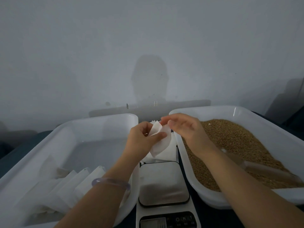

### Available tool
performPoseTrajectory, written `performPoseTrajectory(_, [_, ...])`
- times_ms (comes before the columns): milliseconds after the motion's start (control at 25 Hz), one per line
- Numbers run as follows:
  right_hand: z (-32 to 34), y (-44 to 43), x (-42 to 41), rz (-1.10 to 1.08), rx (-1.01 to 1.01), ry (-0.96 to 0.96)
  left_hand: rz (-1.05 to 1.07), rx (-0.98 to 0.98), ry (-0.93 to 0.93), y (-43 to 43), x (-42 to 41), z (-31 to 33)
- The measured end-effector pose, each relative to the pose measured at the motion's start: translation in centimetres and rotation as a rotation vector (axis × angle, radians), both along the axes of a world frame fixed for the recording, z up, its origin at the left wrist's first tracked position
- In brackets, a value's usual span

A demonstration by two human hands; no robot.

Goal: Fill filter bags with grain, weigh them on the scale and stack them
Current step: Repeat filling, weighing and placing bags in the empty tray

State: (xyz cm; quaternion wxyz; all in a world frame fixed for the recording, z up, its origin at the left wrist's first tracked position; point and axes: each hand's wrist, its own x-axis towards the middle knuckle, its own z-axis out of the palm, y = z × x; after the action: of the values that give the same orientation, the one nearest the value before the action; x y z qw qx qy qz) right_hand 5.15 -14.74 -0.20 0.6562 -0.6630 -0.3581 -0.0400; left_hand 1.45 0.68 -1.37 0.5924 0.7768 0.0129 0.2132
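The display point(153, 222) of your scale point(162, 183) is cut by the bottom edge, and its buttons are too small to read. Your left forearm point(98, 196) covers part of the stacked bags point(65, 186) in the left tray point(98, 118), whose near corner runs out of frame. The right tray point(213, 109) is cut off at the right edge. What may be a scoop point(266, 170) in its grain point(230, 140) is blurred and partly under your right forearm point(246, 186). The filter bag point(160, 145) hides the fingers of your left grip point(141, 139) and much of the white sheets point(171, 153) behind it.
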Motion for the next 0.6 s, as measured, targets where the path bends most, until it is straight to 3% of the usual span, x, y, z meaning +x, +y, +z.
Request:
performPoseTrajectory(280, [-0.68,-0.15,-0.09,-0.175,-0.239,-0.113,-0.096,0.074,0.023,-0.18,-0.24,-0.06])
performPoseTrajectory(600, [-0.71,-0.11,0.03,-0.136,-0.286,-0.036,-0.111,-0.009,0.047,0.06,-0.36,0.04])
